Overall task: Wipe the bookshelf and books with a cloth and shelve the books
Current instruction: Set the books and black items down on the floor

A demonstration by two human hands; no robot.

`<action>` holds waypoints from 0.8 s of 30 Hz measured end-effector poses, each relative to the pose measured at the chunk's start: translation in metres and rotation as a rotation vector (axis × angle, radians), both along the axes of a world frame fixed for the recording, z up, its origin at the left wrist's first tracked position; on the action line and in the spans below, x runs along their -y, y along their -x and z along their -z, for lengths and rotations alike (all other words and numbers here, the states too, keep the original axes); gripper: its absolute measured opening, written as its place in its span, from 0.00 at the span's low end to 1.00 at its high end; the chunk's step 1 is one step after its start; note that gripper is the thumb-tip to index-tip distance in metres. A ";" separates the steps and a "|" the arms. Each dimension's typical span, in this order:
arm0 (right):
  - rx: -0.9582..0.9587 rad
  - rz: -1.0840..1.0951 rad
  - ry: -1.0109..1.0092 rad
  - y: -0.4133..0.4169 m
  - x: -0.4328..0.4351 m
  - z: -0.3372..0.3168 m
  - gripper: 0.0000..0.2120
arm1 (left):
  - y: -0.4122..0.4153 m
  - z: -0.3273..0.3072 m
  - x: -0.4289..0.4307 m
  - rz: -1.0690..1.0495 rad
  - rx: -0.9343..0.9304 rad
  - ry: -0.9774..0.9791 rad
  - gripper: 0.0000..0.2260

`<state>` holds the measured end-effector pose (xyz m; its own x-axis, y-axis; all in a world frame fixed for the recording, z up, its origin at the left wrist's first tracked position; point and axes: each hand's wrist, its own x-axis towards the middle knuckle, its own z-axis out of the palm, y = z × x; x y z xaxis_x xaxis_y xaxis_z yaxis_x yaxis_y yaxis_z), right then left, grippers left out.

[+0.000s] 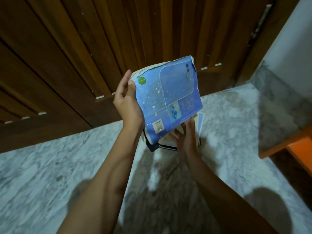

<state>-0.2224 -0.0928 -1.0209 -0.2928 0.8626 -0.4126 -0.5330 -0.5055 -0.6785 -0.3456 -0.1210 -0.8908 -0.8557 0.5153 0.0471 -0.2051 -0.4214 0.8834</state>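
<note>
Overhead, the person's left grip [128,102] is clamped on the left edge of a worn blue book [168,98], thumb across the cover near a green sticker, fingers behind. The book is held up, tilted, above a stack of books [167,146] lying on the marbled floor [50,166]. The right grip [185,134] sits at the book's lower edge, blurred, so whether it clasps anything cannot be told. A slatted wooden door [67,48] stands behind, and an orange piece of furniture [295,146] at right.
</note>
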 end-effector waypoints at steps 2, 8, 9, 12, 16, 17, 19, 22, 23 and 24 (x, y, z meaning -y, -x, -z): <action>-0.123 0.061 -0.017 -0.003 0.000 -0.005 0.21 | -0.013 0.004 -0.004 0.028 0.046 0.001 0.11; -0.011 0.206 -0.145 -0.035 -0.029 -0.002 0.27 | -0.031 0.042 -0.015 0.131 0.113 0.082 0.13; 0.027 0.228 -0.155 -0.040 -0.035 0.001 0.27 | -0.031 0.052 -0.016 0.150 0.110 0.130 0.14; 0.142 0.241 -0.188 -0.055 -0.054 0.014 0.26 | -0.029 0.091 -0.013 0.247 0.126 0.289 0.17; 0.360 0.164 -0.202 -0.062 -0.065 0.039 0.26 | -0.030 0.141 -0.011 0.316 0.186 0.426 0.19; 0.399 0.147 -0.199 -0.062 -0.067 0.047 0.26 | -0.032 0.149 -0.011 0.315 0.196 0.469 0.20; 0.466 0.115 -0.201 -0.060 -0.069 0.061 0.26 | -0.033 0.169 -0.006 0.303 0.159 0.560 0.20; 0.581 0.078 -0.225 -0.058 -0.074 0.076 0.27 | -0.034 0.198 0.004 0.333 0.017 0.633 0.15; 0.627 0.068 -0.243 -0.058 -0.077 0.080 0.27 | -0.034 0.204 0.006 0.336 -0.010 0.656 0.14; 0.670 0.053 -0.265 -0.058 -0.081 0.082 0.28 | -0.034 0.209 0.007 0.336 -0.032 0.679 0.13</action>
